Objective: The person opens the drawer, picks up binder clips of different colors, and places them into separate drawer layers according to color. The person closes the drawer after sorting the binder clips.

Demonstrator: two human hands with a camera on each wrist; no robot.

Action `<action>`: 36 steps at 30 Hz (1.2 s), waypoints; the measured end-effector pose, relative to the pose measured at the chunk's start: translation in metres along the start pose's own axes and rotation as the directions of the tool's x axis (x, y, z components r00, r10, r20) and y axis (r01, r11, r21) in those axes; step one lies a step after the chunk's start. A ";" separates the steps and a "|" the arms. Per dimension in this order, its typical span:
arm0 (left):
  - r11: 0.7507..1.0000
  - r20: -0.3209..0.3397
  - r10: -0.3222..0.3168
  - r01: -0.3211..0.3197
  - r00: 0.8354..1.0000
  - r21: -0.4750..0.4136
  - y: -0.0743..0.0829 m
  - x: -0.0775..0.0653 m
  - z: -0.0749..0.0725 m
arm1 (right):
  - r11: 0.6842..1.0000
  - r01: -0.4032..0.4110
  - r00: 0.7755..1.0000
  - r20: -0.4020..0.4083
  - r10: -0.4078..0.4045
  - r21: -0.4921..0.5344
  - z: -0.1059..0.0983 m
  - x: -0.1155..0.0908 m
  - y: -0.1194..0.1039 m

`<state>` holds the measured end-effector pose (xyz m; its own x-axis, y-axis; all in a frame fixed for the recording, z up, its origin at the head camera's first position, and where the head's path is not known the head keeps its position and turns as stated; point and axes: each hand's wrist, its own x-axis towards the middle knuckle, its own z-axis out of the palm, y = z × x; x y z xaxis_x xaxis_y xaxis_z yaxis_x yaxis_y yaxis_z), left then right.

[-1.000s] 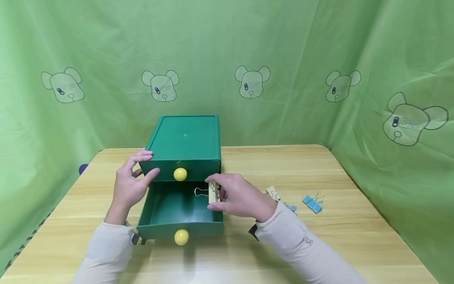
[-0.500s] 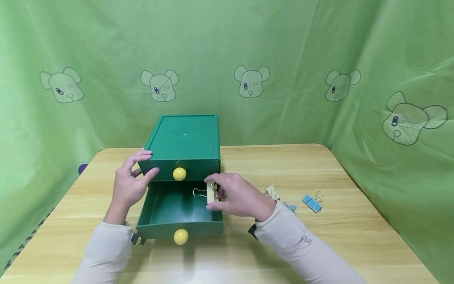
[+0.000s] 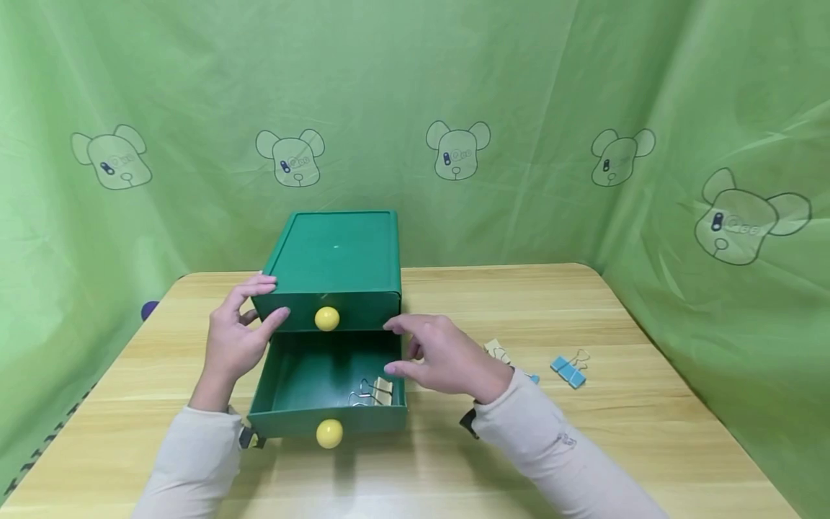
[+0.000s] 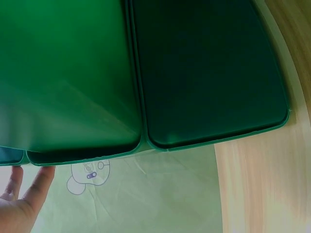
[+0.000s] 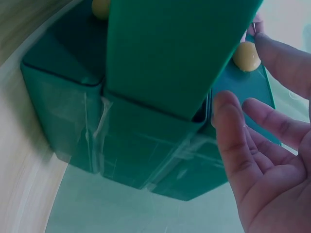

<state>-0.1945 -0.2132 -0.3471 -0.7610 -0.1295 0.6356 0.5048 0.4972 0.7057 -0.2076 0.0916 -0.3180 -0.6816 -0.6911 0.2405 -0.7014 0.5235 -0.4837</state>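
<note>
A cream binder clip point(image 3: 383, 391) with wire handles lies in the front right corner of the pulled-out drawer point(image 3: 285, 424), partly behind its front wall. The drawer belongs to a green cabinet point(image 3: 337, 249) with yellow knobs. My right hand point(image 3: 447, 357) is above the drawer's right side, thumb and fingers apart, holding nothing; the right wrist view shows its fingers point(image 5: 232, 131) spread near the upper drawer. At the cabinet's upper left front corner rests my left hand point(image 3: 236, 335), thumb towards the front face, its fingers point(image 4: 41, 187) touching the side in the left wrist view.
Right of the cabinet, a cream binder clip point(image 3: 496, 351) and a blue binder clip point(image 3: 568, 371) lie on the wooden table point(image 3: 648, 447). A small blue piece point(image 3: 534, 378) shows beside the right sleeve. Green cloth point(image 3: 519, 86) hangs behind and at the sides.
The cream binder clip has left my right hand and now lies in the drawer. My right thumb and fingers have parted and shifted slightly right. The left hand stays at the cabinet corner.
</note>
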 end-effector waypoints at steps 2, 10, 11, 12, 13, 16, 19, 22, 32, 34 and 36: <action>1.000 0.001 0.003 -0.003 1.000 0.003 0.000 0.000 0.000 | 1.000 -0.011 1.000 -0.009 0.011 0.007 -0.002 -0.002 0.003; 1.000 -0.004 0.009 -0.009 1.000 -0.009 -0.001 -0.001 0.000 | 1.000 -0.026 0.999 -0.047 0.025 -0.018 -0.009 -0.011 0.019; 1.000 -0.005 0.008 -0.008 1.000 -0.010 -0.001 -0.001 0.000 | 0.999 -0.029 0.998 -0.048 0.028 -0.024 -0.010 -0.013 0.021; 1.000 -0.005 0.006 -0.006 1.000 -0.010 -0.001 -0.001 0.000 | 0.999 -0.033 0.998 -0.050 0.032 -0.031 -0.010 -0.014 0.024; 1.000 -0.006 0.005 -0.005 1.000 -0.010 0.000 -0.001 0.000 | 0.999 -0.037 0.998 -0.052 0.035 -0.037 -0.011 -0.016 0.027; 1.000 -0.006 0.002 -0.002 1.000 -0.008 0.000 0.000 0.000 | 0.997 -0.061 0.997 -0.055 0.058 -0.041 -0.011 -0.020 0.035; 1.000 -0.005 0.001 -0.001 1.000 -0.007 0.000 0.000 0.000 | 0.994 -0.102 0.993 -0.057 0.100 -0.040 -0.013 -0.023 0.044; 1.000 -0.004 -0.001 0.001 1.000 -0.008 0.001 0.000 0.000 | 0.988 -0.147 0.988 -0.053 0.145 -0.037 -0.014 -0.026 0.055; 1.000 -0.021 0.007 -0.007 1.000 -0.018 0.001 0.000 -0.001 | 0.966 -0.252 0.967 -0.057 0.249 -0.058 -0.011 -0.026 0.095; 1.000 -0.020 0.012 -0.013 1.000 -0.023 0.001 0.000 0.000 | 0.958 -0.280 0.959 -0.058 0.277 -0.060 -0.010 -0.027 0.105; 0.999 -0.018 0.014 -0.015 1.000 -0.031 0.000 0.000 0.000 | 0.948 -0.313 0.949 -0.056 0.310 -0.054 -0.009 -0.030 0.114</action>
<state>-0.1945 -0.2128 -0.3470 -0.7463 -0.1380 0.6511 0.5281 0.4727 0.7055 -0.2693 0.1764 -0.3727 -0.8758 -0.4661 0.1255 -0.4635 0.7395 -0.4881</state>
